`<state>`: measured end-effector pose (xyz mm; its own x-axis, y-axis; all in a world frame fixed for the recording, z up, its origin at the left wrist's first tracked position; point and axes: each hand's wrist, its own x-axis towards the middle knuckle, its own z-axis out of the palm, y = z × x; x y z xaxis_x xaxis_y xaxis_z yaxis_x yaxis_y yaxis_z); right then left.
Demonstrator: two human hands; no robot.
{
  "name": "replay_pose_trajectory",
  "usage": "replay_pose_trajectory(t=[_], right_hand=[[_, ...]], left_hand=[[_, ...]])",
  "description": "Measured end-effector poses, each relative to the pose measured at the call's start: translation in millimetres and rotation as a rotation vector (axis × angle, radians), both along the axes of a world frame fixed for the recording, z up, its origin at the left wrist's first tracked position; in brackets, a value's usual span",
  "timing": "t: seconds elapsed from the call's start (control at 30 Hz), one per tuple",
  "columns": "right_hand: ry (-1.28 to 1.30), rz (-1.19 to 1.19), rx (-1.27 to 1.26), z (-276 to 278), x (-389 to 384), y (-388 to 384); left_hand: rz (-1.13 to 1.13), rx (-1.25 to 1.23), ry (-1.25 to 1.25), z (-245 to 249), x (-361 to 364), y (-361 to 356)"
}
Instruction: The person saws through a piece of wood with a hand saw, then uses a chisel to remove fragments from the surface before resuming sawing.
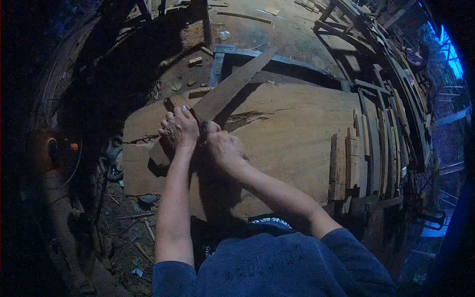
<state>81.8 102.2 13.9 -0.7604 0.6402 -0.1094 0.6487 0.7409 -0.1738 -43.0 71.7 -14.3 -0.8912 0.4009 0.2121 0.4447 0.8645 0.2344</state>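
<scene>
A long narrow plank [232, 86] lies slantwise over a wide wooden slab, its far end reaching past the slab's back edge. Across the plank sits a dark hand tool [169, 104] with a crosswise handle, looking much like a hand plane. My left hand [179, 128] is closed around its left side, with the thumb pointing forward. Gripping the right side is my right hand [225, 148], fingers curled and close to the plank's edge. Most of the tool is hidden under both hands. The plank's near end [159, 154] shows beside my left wrist.
The wide slab [292, 133] has a dark crack [247, 118] in its surface. Several upright boards [346, 166] line its right side. A bluish beam [297, 60] runs behind it. Wood scraps [195, 61] and sticks litter the ground. Deep shadow covers the left.
</scene>
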Motion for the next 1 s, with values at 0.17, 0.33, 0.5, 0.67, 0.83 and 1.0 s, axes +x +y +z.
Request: replay_pose_trajectory(t=[0.17,0.33,0.5,0.67,0.83,1.0], right_hand=[[0.306,0.093,-0.194,1.4,33.4,9.2],[0.14,0.065,-0.049,-6.3,29.5,3.7],[0.163,0.014,-0.077,-11.4,7.4,9.6],[0.069,0.001,-0.286,8.5,97.1,1.4],[0.366,0.023,-0.388,16.4,124.1,12.8],[0.743,0.102,-0.588,15.9,122.7,18.6]], left_hand=[[0.017,0.026,0.01,0.2,-0.8,2.3],[-0.013,0.015,-0.054,-0.6,-0.3,-1.0],[0.037,0.053,0.049,-8.8,-2.1,2.0],[0.039,0.066,0.066,-2.8,-0.9,-1.7],[-0.008,0.126,0.136,2.1,9.3,-5.0],[-0.021,0.152,0.251,-5.1,15.4,-8.0]])
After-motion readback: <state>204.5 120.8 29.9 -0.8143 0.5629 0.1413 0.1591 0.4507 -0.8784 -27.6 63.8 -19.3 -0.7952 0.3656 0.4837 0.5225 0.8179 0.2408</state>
